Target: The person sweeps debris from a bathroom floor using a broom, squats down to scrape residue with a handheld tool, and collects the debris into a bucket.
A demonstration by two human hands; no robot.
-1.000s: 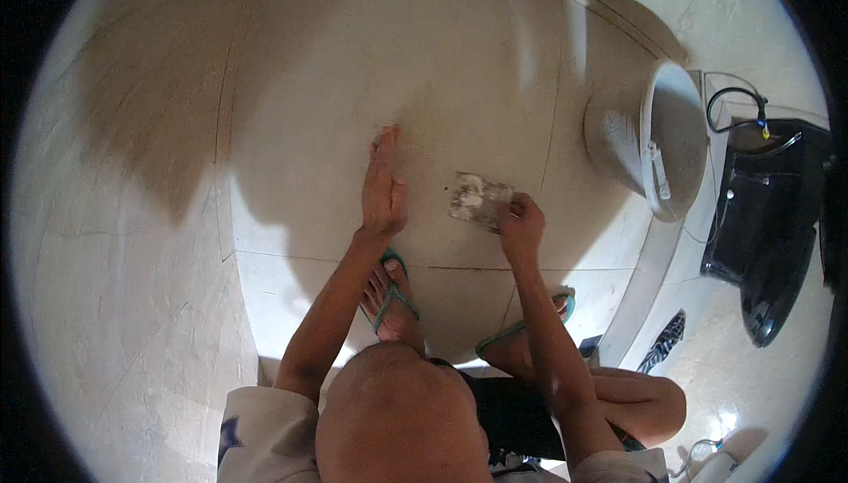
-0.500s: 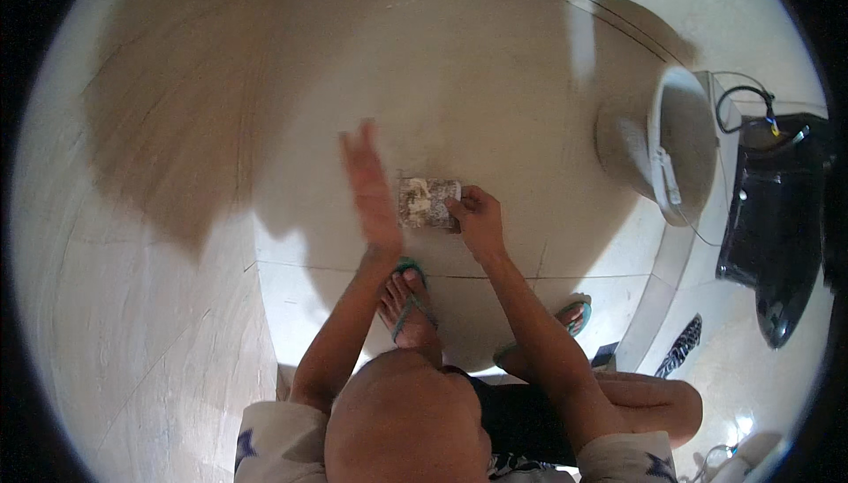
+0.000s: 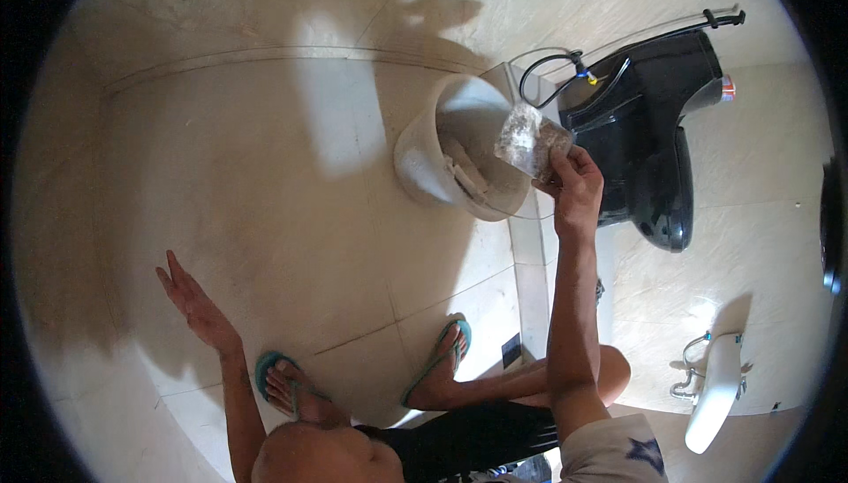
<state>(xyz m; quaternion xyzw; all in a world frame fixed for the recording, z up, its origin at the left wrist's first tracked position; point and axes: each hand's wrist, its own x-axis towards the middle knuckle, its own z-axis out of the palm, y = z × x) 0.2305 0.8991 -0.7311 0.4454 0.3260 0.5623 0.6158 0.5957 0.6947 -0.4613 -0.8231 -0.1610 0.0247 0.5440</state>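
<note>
Flat plate, rectangular and caked with white and brown smears, is held up at the right edge of the bucket; whether it touches the rim cannot be told.

Nearest, below, are a pale sleeve and black shorts. Two green thong sandals follow: the left sandal and the right sandal, both worn and resting on the floor. That floor is laid with large pale tiles, its thin joints showing, and broad shadows darken much of it. A small dark square lies near the right foot. Farther out stands the whitish bucket, round and stained, with a long pale piece inside it. Just beside the bucket runs a low ledge, and past it is a glossy black toilet with a looped black hose near its tank. A white washbasin sits well apart to the lower right, against a cream, faintly veined wall.

A dark star marks the sleeve. Something small with red and white on it shows behind the toilet, its markings too small to read.

The right hand pinches one end of the plate between thumb and fingers, a narrow grip. The left hand is spread wide over the floor at left, fingers apart.
</note>
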